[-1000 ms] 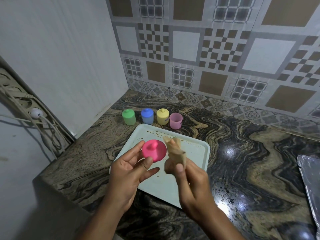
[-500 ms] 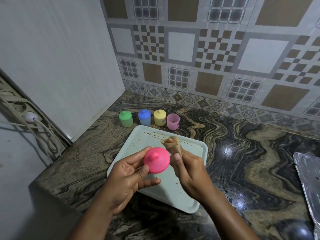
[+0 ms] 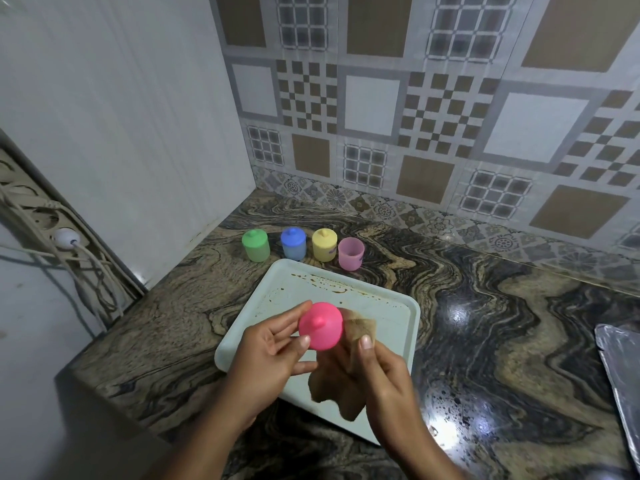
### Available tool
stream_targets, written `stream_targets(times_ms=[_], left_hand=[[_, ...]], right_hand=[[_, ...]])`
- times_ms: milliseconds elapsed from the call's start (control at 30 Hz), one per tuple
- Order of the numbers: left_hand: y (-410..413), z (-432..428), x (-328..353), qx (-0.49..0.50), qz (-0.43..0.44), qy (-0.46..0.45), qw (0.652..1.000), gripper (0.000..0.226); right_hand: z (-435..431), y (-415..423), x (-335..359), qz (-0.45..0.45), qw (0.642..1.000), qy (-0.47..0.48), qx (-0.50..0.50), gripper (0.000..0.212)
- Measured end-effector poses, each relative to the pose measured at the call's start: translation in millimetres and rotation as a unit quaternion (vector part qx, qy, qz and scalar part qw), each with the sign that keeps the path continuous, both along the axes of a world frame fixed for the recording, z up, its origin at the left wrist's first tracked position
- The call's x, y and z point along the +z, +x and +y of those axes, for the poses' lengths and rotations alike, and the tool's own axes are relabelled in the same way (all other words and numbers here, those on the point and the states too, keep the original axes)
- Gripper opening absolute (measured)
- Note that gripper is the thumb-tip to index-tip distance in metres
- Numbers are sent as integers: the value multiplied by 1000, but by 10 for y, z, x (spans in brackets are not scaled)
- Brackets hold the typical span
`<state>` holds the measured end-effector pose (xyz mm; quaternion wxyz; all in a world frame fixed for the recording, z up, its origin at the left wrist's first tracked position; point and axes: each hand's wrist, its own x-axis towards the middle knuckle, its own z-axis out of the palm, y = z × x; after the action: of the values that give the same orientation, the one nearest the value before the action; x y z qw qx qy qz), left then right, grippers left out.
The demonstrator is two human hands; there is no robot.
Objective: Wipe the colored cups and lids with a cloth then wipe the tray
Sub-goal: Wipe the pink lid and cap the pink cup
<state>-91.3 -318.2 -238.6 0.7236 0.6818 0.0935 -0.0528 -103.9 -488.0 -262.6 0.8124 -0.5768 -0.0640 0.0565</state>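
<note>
My left hand [image 3: 268, 351] holds a bright pink lid [image 3: 321, 326] by its edge above the stained white tray [image 3: 284, 292]. My right hand [image 3: 381, 372] pinches a tan cloth [image 3: 358, 330] against the lid's right side; the cloth's loose end hangs below the hands. At the back of the counter stand a green cup [image 3: 256, 245], a blue cup [image 3: 293, 243] and a yellow cup [image 3: 324, 244], each with its lid on, and a pink cup [image 3: 350, 253] without a lid.
The tray lies on a dark marbled counter [image 3: 485, 323] in a corner of white wall and patterned tiles. A foil-covered object [image 3: 620, 368] sits at the right edge. A power strip with a white plug [image 3: 65, 237] and cables hangs at the left.
The cloth has moved from above the lid to its right side and now hangs down below my hands. The lid has turned its knob more toward me.
</note>
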Motion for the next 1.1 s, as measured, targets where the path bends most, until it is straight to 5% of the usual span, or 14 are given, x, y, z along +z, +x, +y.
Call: stream_targets(times_ms=[67,533,700,833,1100], left_hand=[[-2,-63,7,15,-2,10,1000,44],[434,-245,-123,69,-86,116,987,11],[971,-253,-289,99,-211,246,941,9],[1593,-300,-392,116,-266,331,898,13],[2490,-559,-850,57,-242,419,874,22]], right_hand=[[-9,-10,13,-3,1000,-3,-9,51],[-10,359,-6,6,999,-30,-16,60],[-129,811,-124,-26,981,-183,-56,56],[-292,1491,-216,-76,927,-334,-149,39],[-302,2433,-415,-12,915,-376,-147,29]])
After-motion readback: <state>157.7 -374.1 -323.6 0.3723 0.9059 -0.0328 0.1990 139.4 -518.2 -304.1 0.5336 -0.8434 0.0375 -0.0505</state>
